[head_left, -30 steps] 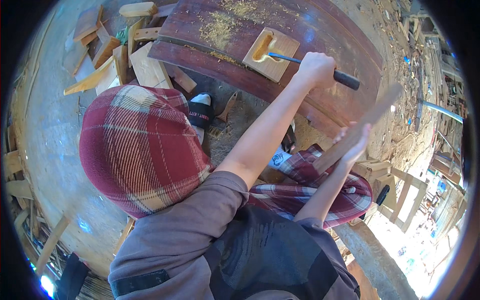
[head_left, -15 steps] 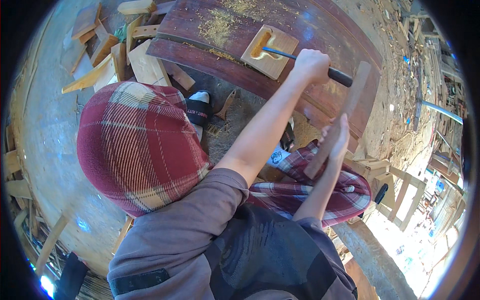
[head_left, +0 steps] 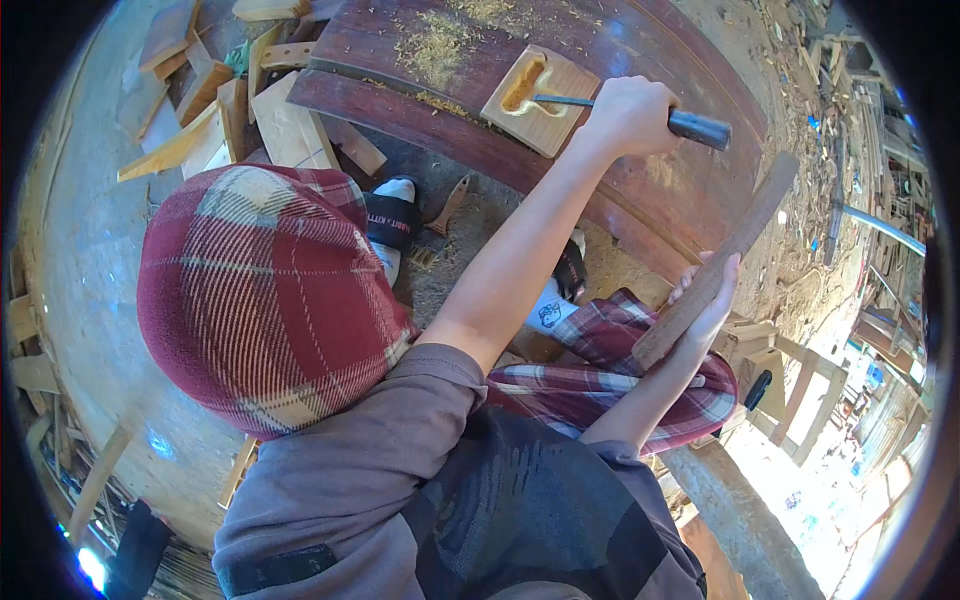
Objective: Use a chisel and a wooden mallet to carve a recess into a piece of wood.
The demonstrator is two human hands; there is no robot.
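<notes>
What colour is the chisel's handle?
The handle is dark, nearly black; the head view shows it best.

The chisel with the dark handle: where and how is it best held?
Probably take the chisel by its thick handle, from above, fingers wrapped around, as the left hand does. The metal blade is thin and its far end is at the hollow in the wooden block, while the handle points away from the hollow.
</notes>
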